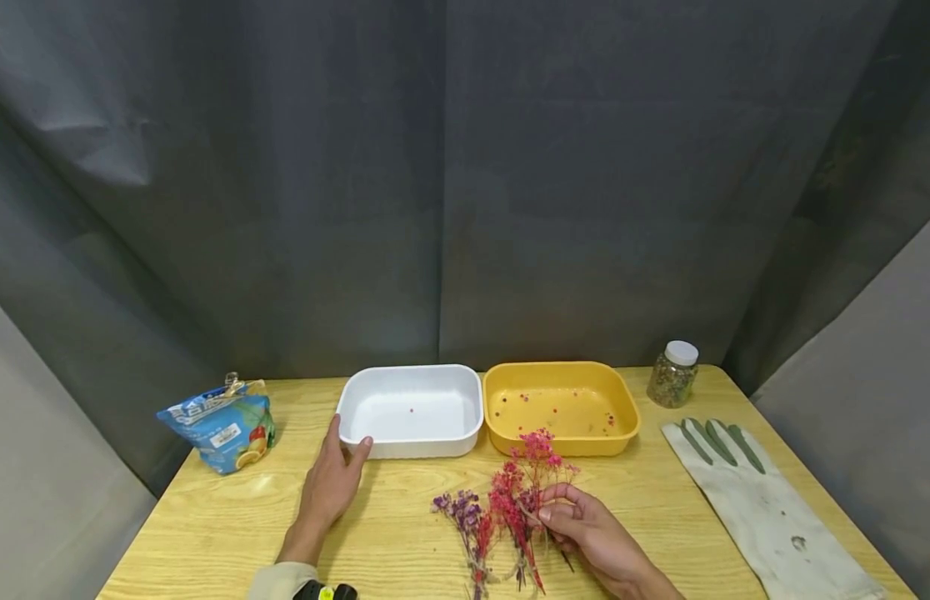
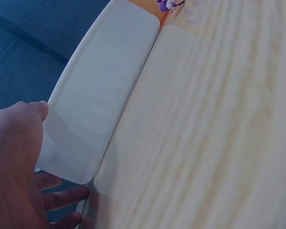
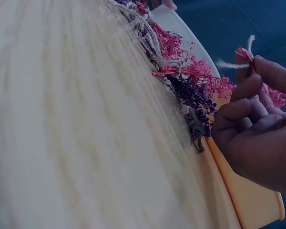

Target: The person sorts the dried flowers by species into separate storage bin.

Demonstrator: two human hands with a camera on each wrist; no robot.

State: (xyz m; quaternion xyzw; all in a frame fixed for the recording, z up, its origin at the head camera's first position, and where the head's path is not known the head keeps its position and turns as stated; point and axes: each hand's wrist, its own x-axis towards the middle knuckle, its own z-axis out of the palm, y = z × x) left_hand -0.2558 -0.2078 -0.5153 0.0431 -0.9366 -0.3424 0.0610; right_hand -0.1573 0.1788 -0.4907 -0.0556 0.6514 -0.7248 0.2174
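My left hand (image 1: 332, 483) is at the near left corner of a white plastic basin (image 1: 408, 450), thumb on its rim and fairly straight fingers along its side. A small red bit lies inside the basin. Between thumb and fingertips, my right hand (image 1: 596, 533) pinches a small bunch of pink dried flowers (image 1: 537, 448) by its stems; twine ends (image 3: 233, 65) stick out at the pinch. Beside it on the table lie several more tied bunches, among them purple dried flowers (image 1: 457, 507) and deep pink ones (image 1: 504, 490). The held bunch overlaps them in the head view.
A yellow basin (image 1: 562, 447) with scattered petals and bits stands right of the white one. Far right are a white-lidded jar (image 1: 671, 379) and a pale cloth (image 1: 765, 508) bearing green leaf-like strips (image 1: 720, 442). A blue clipped pouch (image 1: 225, 429) stands at left.
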